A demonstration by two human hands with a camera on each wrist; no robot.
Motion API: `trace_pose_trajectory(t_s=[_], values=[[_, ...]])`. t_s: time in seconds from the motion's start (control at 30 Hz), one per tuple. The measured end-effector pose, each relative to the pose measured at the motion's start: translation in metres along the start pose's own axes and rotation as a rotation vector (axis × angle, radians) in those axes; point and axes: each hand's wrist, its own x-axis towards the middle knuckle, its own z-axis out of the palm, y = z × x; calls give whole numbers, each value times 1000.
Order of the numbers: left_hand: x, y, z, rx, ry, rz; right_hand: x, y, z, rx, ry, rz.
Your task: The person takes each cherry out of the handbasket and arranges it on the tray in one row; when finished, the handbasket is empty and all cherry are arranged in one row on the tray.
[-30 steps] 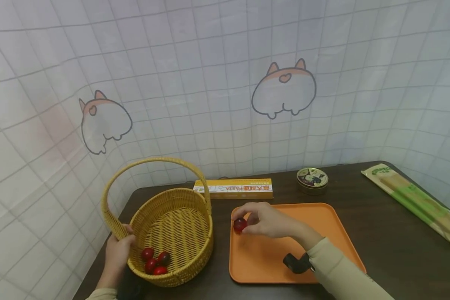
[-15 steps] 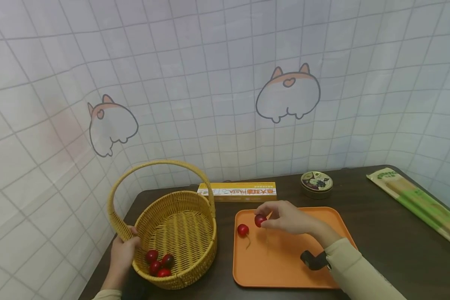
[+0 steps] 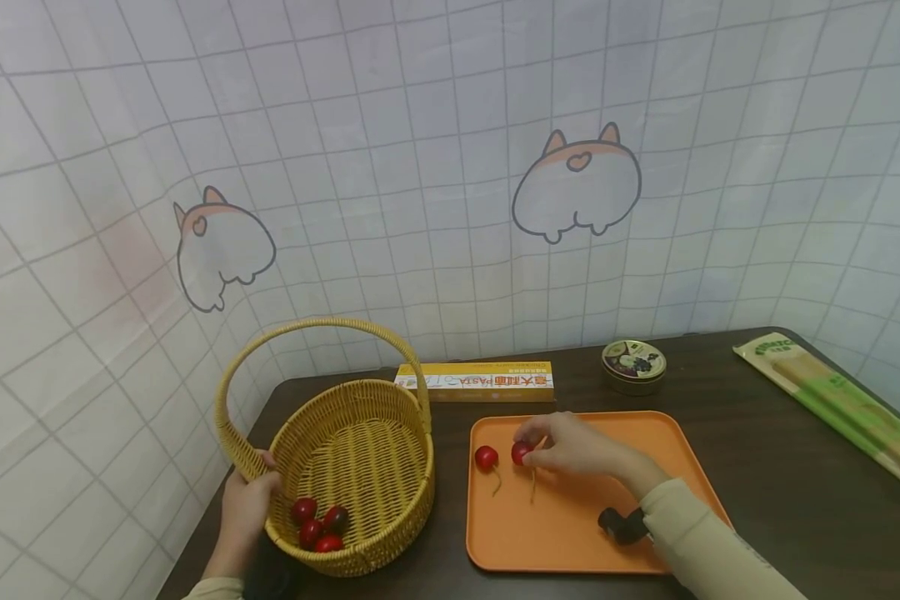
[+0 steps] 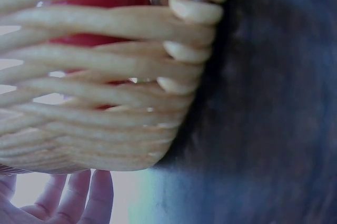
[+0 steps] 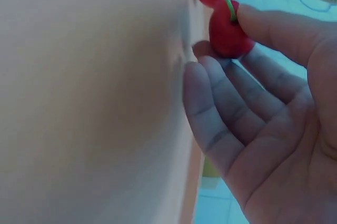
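Observation:
A woven yellow basket (image 3: 360, 450) with a tall handle stands at the table's left, with three red cherries (image 3: 317, 525) inside. My left hand (image 3: 251, 490) grips its near-left rim by the handle's base; the weave (image 4: 105, 103) fills the left wrist view, with red showing through. My right hand (image 3: 534, 443) pinches a stemmed cherry (image 3: 521, 452) between thumb and fingertips, low over the orange tray (image 3: 607, 517). The same cherry (image 5: 227, 34) sits at my fingertips in the right wrist view. A second cherry (image 3: 485, 458) lies on the tray just to the left.
A yellow pasta box (image 3: 476, 381) lies behind the tray and a small round tin (image 3: 633, 365) at the back. A long green-striped packet (image 3: 840, 404) lies along the right edge. The tiled cloth backdrop rises right behind the dark table (image 3: 795, 500).
One cherry now lies on the tray's left part. My right hand has shifted slightly right with another cherry and lowered it toward the tray. The left hand has stayed on the basket.

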Motion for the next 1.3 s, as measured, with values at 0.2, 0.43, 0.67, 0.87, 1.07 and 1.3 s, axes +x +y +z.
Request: trace_pose_trajectory(t_s=[0.2, 0.43, 0.67, 0.87, 1.07, 1.3], values=[[-1, 0, -1, 37, 6, 28, 2, 1, 8, -18, 34, 3], [-2, 0, -1, 64, 20, 39, 4, 0, 14, -31, 42, 40], [0, -2, -1, 60, 18, 33, 6, 3, 18, -8, 67, 62], [0, -2, -2, 55, 20, 26, 7, 6, 19, -10, 73, 57], [-1, -1, -1, 56, 25, 25, 7, 6, 18, -27, 67, 50], [-1, -2, -1, 56, 18, 21, 5, 5, 15, 6, 35, 70]])
